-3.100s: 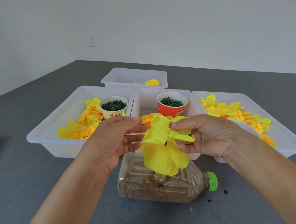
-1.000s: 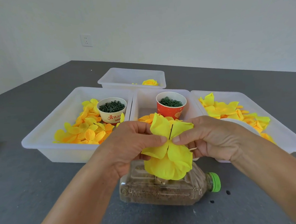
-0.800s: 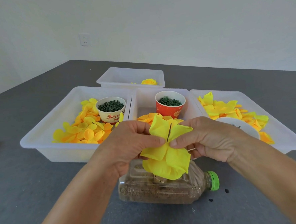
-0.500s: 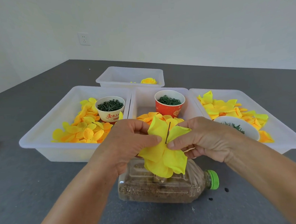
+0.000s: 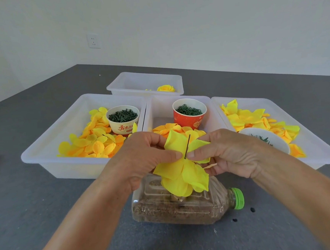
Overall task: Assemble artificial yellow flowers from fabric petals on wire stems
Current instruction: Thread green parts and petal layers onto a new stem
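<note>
While both hands work above it, one dark grey table (image 5: 40, 219) carries everything, its far edge meeting the wall and bare surface open along its left side and near edge. Four translucent bins stand on it: a large left bin (image 5: 46, 151) of orange-yellow petals, a middle bin (image 5: 159, 109), a right bin (image 5: 316, 144) reaching toward the table's right edge, and a small far bin (image 5: 130, 82) with one finished bloom. Three cups sit inside them: a cream cup (image 5: 124, 123), a red cup (image 5: 189, 116) and a white cup (image 5: 273, 143), each with green bits. One clear bottle (image 5: 175, 207) lies on its side near the table's near edge, green cap pointing right. Above it one yellow flower (image 5: 182, 174) hangs on one dark wire stem (image 5: 187, 146). The left hand (image 5: 143, 161) and right hand (image 5: 229, 155) each pinch petals against the stem, thumbs nearly touching.
</note>
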